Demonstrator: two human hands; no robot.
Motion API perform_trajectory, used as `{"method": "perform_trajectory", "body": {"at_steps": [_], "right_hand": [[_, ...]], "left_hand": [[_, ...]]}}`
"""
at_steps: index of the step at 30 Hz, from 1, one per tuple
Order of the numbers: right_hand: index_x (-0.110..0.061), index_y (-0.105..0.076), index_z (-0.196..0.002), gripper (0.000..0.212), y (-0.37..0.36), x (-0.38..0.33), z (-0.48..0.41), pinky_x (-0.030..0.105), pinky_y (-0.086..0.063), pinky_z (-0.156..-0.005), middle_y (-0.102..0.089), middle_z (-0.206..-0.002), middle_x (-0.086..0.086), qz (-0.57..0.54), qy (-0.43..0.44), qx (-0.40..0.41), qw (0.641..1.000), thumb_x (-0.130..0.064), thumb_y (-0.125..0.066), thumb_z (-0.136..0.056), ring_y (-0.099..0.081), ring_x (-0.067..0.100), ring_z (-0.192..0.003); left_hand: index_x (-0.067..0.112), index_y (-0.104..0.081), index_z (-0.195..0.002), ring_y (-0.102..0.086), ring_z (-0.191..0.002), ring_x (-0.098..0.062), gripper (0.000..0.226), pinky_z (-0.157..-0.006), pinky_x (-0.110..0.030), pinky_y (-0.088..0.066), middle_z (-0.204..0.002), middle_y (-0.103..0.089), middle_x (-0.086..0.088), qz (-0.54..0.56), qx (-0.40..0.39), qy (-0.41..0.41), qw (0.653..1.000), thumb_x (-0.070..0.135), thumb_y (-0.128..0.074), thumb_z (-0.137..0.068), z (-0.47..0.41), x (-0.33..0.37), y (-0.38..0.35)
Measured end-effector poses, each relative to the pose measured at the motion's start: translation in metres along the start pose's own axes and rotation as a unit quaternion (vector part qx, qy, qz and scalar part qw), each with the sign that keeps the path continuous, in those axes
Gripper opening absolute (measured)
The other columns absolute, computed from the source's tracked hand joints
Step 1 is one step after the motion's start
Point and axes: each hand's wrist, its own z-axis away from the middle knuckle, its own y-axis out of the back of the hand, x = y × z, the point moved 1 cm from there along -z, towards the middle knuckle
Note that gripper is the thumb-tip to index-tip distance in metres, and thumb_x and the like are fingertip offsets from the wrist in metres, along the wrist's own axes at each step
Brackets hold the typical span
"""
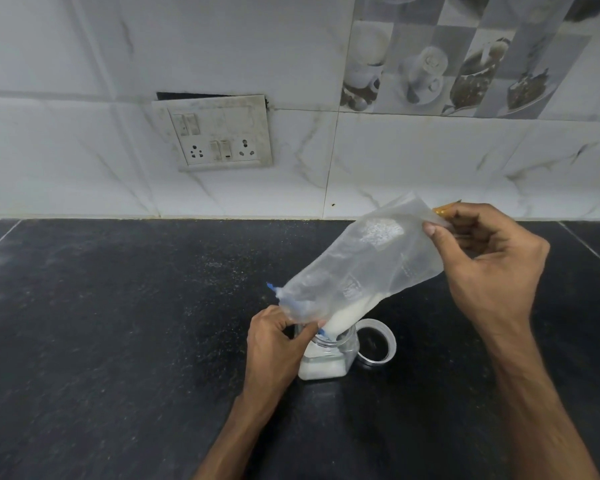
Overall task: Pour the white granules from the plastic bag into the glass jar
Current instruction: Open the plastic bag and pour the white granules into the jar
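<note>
A clear plastic bag point(368, 258) is tilted mouth-down over a small glass jar point(329, 358) that stands on the black countertop point(118, 323). White granules point(347, 311) have slid to the bag's lower edge and run into the jar's mouth; a white layer lies in the jar's bottom. My left hand point(278, 344) pinches the bag's blue-edged mouth right at the jar's rim. My right hand point(492, 265) holds the bag's raised far corner up high, with a small yellow-brown object point(445, 211) also in its fingers.
The jar's round lid point(376, 342) lies open side up on the counter, touching the jar's right side. A tiled wall with a switch and socket panel point(219, 133) rises behind the counter. Fine white specks dot the countertop.
</note>
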Motion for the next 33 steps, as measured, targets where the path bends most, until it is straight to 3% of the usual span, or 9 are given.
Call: {"method": "perform_trajectory", "body": {"at_steps": [15, 19, 22, 30, 33], "right_hand": [[-0.015, -0.070, -0.102, 0.023, -0.0010, -0.0028, 0.0006, 0.013, -0.054, -0.074, -0.068, -0.092, -0.016, 0.008, 0.020, -0.016, 1.000, -0.009, -0.079, -0.082, -0.068, -0.004, -0.081], [-0.017, -0.070, -0.101, 0.021, 0.0017, -0.0012, -0.0020, 0.017, -0.056, -0.074, -0.068, -0.091, -0.016, 0.000, 0.009, -0.001, 1.000, -0.011, -0.079, -0.083, -0.068, -0.002, -0.081], [-0.011, -0.072, -0.102, 0.021, -0.0007, -0.0026, 0.0006, 0.014, -0.055, -0.074, -0.069, -0.091, -0.012, 0.014, 0.023, -0.022, 0.999, -0.009, -0.079, -0.082, -0.068, -0.003, -0.082], [-0.009, -0.073, -0.102, 0.021, -0.0009, -0.0016, -0.0001, 0.015, -0.055, -0.074, -0.070, -0.091, -0.010, 0.018, 0.030, -0.023, 0.999, -0.010, -0.079, -0.082, -0.069, 0.002, -0.081], [-0.015, -0.071, -0.101, 0.021, 0.0026, 0.0005, -0.0029, 0.016, -0.055, -0.073, -0.069, -0.091, -0.015, -0.006, 0.009, 0.008, 1.000, -0.011, -0.079, -0.082, -0.068, -0.001, -0.080]], "left_hand": [[0.022, -0.082, -0.077, -0.071, -0.079, -0.008, 0.006, -0.075, -0.040, -0.058, -0.077, -0.077, 0.014, -0.005, -0.001, -0.008, 1.000, 0.018, -0.085, -0.076, 0.0002, 0.0012, 0.0001], [0.023, -0.081, -0.081, -0.074, -0.082, -0.011, 0.009, -0.075, -0.042, -0.060, -0.082, -0.078, 0.010, 0.010, -0.005, 0.009, 1.000, 0.026, -0.086, -0.075, 0.0004, 0.0012, 0.0000], [0.023, -0.081, -0.076, -0.071, -0.080, -0.008, 0.006, -0.075, -0.040, -0.058, -0.077, -0.077, 0.013, -0.008, 0.000, -0.004, 1.000, 0.019, -0.085, -0.075, 0.0004, 0.0029, 0.0009], [0.023, -0.082, -0.078, -0.070, -0.081, -0.005, 0.005, -0.077, -0.035, -0.058, -0.079, -0.077, 0.016, -0.013, -0.001, -0.016, 1.000, 0.023, -0.085, -0.075, 0.0011, 0.0050, 0.0014], [0.022, -0.081, -0.080, -0.072, -0.078, -0.009, 0.010, -0.070, -0.036, -0.059, -0.081, -0.078, 0.011, 0.000, -0.005, 0.003, 1.000, 0.030, -0.085, -0.075, 0.0011, 0.0011, 0.0011]]}}
